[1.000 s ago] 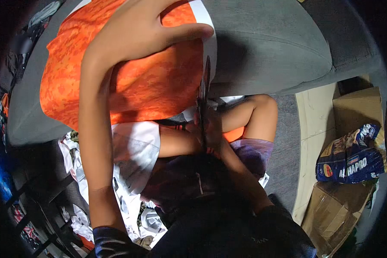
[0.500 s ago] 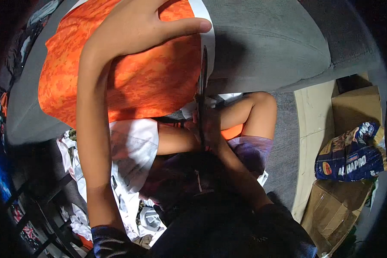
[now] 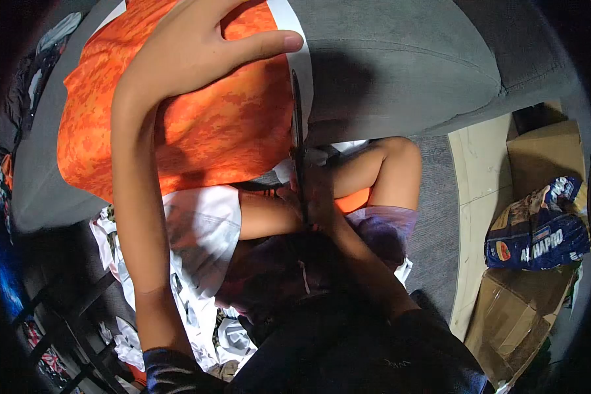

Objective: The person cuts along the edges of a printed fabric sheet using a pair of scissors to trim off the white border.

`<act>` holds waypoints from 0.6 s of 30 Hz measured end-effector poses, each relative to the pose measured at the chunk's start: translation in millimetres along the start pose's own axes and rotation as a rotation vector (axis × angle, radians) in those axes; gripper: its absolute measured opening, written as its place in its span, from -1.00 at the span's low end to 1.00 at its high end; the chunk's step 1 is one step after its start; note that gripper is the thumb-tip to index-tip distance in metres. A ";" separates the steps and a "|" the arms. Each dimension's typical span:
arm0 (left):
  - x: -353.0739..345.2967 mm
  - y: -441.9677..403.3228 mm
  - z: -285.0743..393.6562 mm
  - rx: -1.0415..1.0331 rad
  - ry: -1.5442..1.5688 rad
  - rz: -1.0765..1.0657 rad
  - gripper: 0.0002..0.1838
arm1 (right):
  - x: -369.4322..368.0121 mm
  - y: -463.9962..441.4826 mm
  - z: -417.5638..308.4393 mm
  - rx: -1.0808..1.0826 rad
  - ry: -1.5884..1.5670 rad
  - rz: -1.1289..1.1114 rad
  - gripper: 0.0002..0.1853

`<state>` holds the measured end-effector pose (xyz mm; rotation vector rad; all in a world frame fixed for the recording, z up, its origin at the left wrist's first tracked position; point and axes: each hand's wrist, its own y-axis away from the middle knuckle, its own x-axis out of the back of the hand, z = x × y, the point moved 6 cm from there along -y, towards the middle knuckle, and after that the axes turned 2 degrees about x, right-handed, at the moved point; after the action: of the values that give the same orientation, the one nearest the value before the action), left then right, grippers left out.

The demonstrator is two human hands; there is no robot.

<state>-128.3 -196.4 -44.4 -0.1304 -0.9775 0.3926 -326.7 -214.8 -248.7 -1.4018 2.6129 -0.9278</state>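
Orange camouflage-patterned fabric [image 3: 223, 134] with a white border [image 3: 300, 72] lies over a grey cushioned surface. My left hand [image 3: 190, 52] rests flat on it, thumb stretched toward the white border and the other fingertips cut off by the top of the view. Low at the fabric's right edge, my right hand [image 3: 320, 197] is closed around dark scissors [image 3: 298, 121]. Their blades point away from me along the border; the handles are mostly hidden in shadow and by my fingers.
White fabric scraps [image 3: 197, 315] lie on the floor at my left, by a dark metal frame [image 3: 79, 328]. Cardboard boxes [image 3: 515, 322] and a dark blue printed bag [image 3: 538, 230] stand at the right. My bent legs are beneath the cushion's near edge.
The fabric, my left hand and the scissors appear slightly farther left, mostly as the view shifts. Both hands keep nearly the same pose.
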 end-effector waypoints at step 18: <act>2.1 -0.5 6.0 -0.008 0.008 -0.025 -0.34 | -2.1 22.9 22.4 -0.122 -0.058 -0.016 -0.72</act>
<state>-132.1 -196.5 -39.3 -0.1264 -0.9719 0.3647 -335.9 -214.6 -279.5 -1.4544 2.6604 -0.7282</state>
